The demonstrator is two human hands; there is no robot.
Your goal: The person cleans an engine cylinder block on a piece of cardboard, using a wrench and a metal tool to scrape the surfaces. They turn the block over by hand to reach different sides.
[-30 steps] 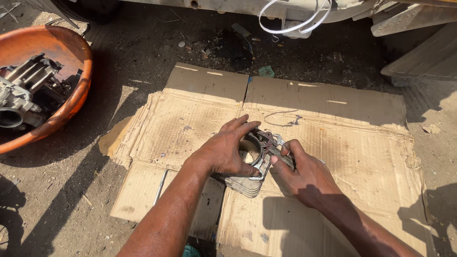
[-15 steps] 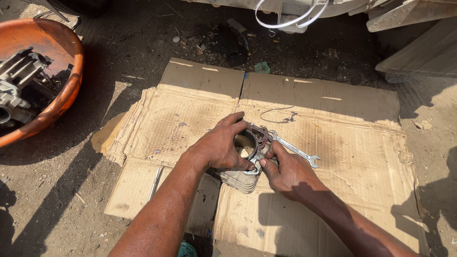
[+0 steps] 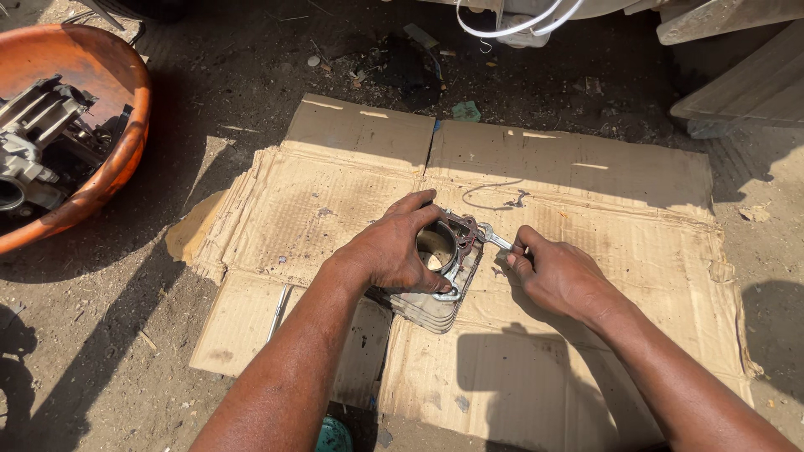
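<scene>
Finned engine cylinder (image 3: 435, 289) stands near middle of flattened cardboard sheet (image 3: 586, 192), bore up. Left hand (image 3: 389, 247) clamps its top rim. Right hand (image 3: 557, 272) grips a spanner (image 3: 496, 241) set on the cylinder's far-right corner.

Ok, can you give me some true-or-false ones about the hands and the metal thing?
1. The left hand rests on a finned engine cylinder. True.
2. The right hand holds a hammer. False: it holds a slim wrench.
3. The cylinder sits on flattened cardboard. True.
4. The orange tub is empty. False: grey engine parts lie in it.
5. The tub is on the cardboard. False: it stands on the dirt.
</scene>
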